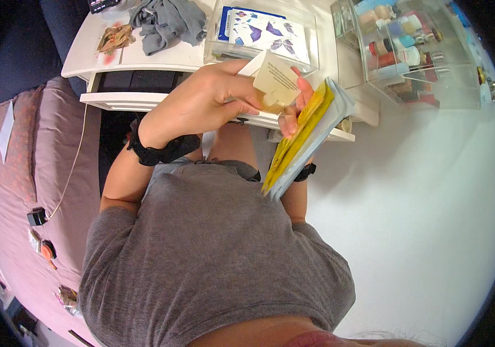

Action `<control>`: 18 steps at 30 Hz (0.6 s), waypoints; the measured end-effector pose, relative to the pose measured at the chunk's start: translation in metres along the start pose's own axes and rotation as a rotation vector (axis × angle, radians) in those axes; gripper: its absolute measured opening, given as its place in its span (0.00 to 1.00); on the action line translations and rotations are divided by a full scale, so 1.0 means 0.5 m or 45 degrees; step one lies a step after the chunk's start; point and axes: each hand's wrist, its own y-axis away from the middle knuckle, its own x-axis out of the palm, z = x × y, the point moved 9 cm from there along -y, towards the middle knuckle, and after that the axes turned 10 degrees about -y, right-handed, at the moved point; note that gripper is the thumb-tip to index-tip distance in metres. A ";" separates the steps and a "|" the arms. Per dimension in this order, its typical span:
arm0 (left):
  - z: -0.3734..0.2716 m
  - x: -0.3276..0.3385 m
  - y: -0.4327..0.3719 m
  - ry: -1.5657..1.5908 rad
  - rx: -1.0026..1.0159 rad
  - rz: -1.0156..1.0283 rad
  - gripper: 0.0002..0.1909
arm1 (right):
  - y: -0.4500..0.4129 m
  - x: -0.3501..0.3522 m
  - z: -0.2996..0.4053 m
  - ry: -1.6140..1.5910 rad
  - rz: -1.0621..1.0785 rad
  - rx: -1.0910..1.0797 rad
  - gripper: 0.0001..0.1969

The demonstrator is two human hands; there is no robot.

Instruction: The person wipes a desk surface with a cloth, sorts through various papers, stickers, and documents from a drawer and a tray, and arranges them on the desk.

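My left hand (212, 95) reaches in over the open drawer, its fingers and thumb closed on a small cream card or box (275, 82) with printing on it. My right hand (295, 112) holds several flat packets (303, 139), yellow on one side and pale grey-white on the other, tilted upright; most of its palm is hidden behind them. Its upper fingertips are close behind the cream piece. Just beyond the hands stands a clear plastic box (260, 52) with butterfly-printed sheets (273, 32) in it.
The white desk (178, 56) bears a crumpled grey cloth (169, 26) and a stained brown piece (115, 38). Below its edge a drawer (121, 100) is pulled out. At the right is a clear organizer (425, 89) of cosmetics. A bed (65, 173) with a cable (76, 167) lies at the left.
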 end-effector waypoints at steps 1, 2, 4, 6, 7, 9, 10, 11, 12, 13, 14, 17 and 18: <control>-0.003 0.004 0.003 -0.024 0.026 0.065 0.08 | -0.007 -0.002 -0.001 -0.016 0.034 -0.015 0.36; -0.003 0.005 0.008 -0.041 0.089 0.050 0.08 | -0.013 0.034 -0.014 -0.380 0.360 0.158 0.35; -0.010 -0.002 0.004 -0.016 0.135 0.083 0.07 | -0.005 0.072 -0.013 -0.773 0.791 0.365 0.32; -0.009 -0.006 0.006 -0.058 0.103 0.153 0.05 | -0.011 0.056 -0.021 -0.857 0.750 0.374 0.33; -0.008 -0.005 0.009 -0.060 0.095 0.152 0.05 | -0.012 0.051 -0.027 -0.944 0.714 0.387 0.33; 0.016 -0.008 0.012 -0.007 -0.043 0.116 0.05 | -0.008 0.046 -0.034 -0.965 0.620 0.395 0.32; 0.020 -0.005 0.015 -0.039 -0.039 0.138 0.06 | -0.009 0.044 -0.038 -0.979 0.529 0.399 0.32; 0.019 -0.001 0.018 -0.041 -0.045 0.140 0.06 | -0.013 0.042 -0.042 -0.993 0.436 0.403 0.31; 0.023 -0.008 0.016 0.001 -0.099 0.051 0.08 | -0.014 0.055 -0.041 -1.016 0.460 0.409 0.31; 0.030 -0.015 0.018 0.042 -0.153 -0.037 0.11 | -0.013 0.060 -0.040 -1.020 0.455 0.401 0.31; 0.039 -0.011 0.023 -0.022 -0.135 -0.011 0.18 | -0.013 0.060 -0.039 -1.022 0.441 0.379 0.30; 0.049 -0.012 0.030 0.167 -0.158 -0.146 0.23 | -0.010 0.049 -0.036 -1.007 0.409 0.341 0.29; 0.050 -0.013 0.031 0.165 -0.161 -0.145 0.23 | -0.011 0.052 -0.041 -1.023 0.394 0.386 0.28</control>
